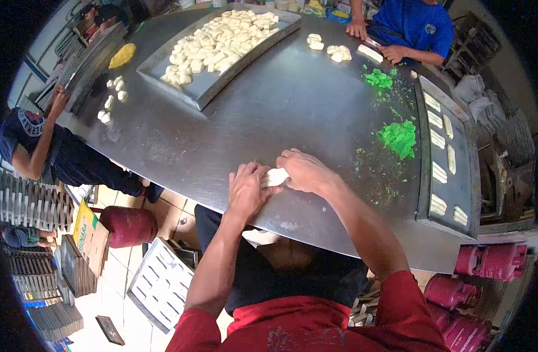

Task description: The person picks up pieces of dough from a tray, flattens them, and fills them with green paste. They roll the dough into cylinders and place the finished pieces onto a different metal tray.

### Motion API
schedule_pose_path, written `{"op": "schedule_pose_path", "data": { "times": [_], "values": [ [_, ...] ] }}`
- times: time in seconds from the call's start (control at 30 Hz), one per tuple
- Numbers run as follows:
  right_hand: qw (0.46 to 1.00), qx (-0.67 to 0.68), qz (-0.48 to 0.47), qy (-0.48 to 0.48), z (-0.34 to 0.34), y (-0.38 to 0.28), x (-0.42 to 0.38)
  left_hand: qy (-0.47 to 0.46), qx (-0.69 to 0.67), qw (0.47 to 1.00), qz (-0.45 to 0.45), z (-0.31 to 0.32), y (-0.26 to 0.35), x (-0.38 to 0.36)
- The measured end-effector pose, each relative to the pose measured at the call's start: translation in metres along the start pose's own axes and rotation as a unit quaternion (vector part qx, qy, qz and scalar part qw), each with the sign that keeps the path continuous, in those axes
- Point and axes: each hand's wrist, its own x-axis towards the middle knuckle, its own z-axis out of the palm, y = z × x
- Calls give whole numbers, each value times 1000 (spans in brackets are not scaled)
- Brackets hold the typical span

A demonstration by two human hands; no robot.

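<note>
A pale piece of dough (pixel 275 177) lies on the metal table (pixel 263 117) near its front edge, between my two hands. My left hand (pixel 247 186) is closed on the dough's left end, thumb pressed along its near side. On the right end, my right hand (pixel 304 170) holds the dough with fingers bent over it. Green shredded filling (pixel 398 139) lies in a heap to the right of my hands, with a smaller green heap (pixel 379 78) farther back.
A large tray (pixel 201 101) heaped with dough pieces stands at the back left. At the right edge is a tray (pixel 474 176) of shaped dough strips. A person in blue (pixel 415 26) works at the back right; another person (pixel 34 135) stands at the left.
</note>
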Motion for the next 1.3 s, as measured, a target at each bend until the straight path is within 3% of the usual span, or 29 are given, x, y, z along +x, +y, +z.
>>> {"op": "schedule_pose_path", "data": {
  "times": [0.37, 0.43, 0.47, 0.53, 0.6, 0.63, 0.7, 0.77, 0.83, 0.97, 1.03, 1.13, 1.17, 1.2, 1.27, 1.3],
  "values": [
    [999, -7, 33, 14, 2, 5, 0, 22, -80, 996, 37, -11, -22, -2],
    [998, -28, 50, -8, -1, 3, 1, -109, -85, 990, 1, -16, -26, 0],
    [997, 11, 75, -2, -3, 2, -1, -108, -86, 990, 1, -16, -25, -2],
    [994, 48, 94, 1, -8, 2, 2, -7, -98, 995, 2, -21, -18, -10],
    [959, 236, 153, -20, -9, 9, 2, 20, -125, 991, -35, -20, -22, -14],
    [960, 237, 144, -25, -5, 10, 4, 47, -148, 986, -68, -20, -27, -15],
    [952, 255, 158, 59, 6, 11, 9, 70, -304, 942, -125, -9, -38, -17],
    [958, 244, 80, 128, 1, 7, 6, 120, -335, 927, -122, -1, -42, -19],
    [911, 383, 88, 124, -34, -19, -6, 157, -332, 917, -154, -12, -28, -25],
    [919, 365, 72, 131, -72, -52, -8, 252, -441, 852, -126, 9, -25, -11],
    [893, 436, 51, 101, -81, -63, -18, 201, -553, 784, -201, -3, 1, -6],
    [890, 436, 22, 133, -90, -63, -31, 157, -606, 755, -197, -5, 25, 2],
    [880, 453, 26, 139, -91, -62, -35, 166, -641, 712, -233, -13, 44, 3],
    [869, 469, 33, 151, -92, -58, -40, 200, -573, 735, -302, -13, 56, 3],
    [862, 482, 13, 153, -90, -49, -48, 280, -538, 732, -311, -7, 67, 4],
    [858, 491, 2, 152, -91, -44, -51, 326, -596, 673, -292, 0, 73, 10]
  ]
}}
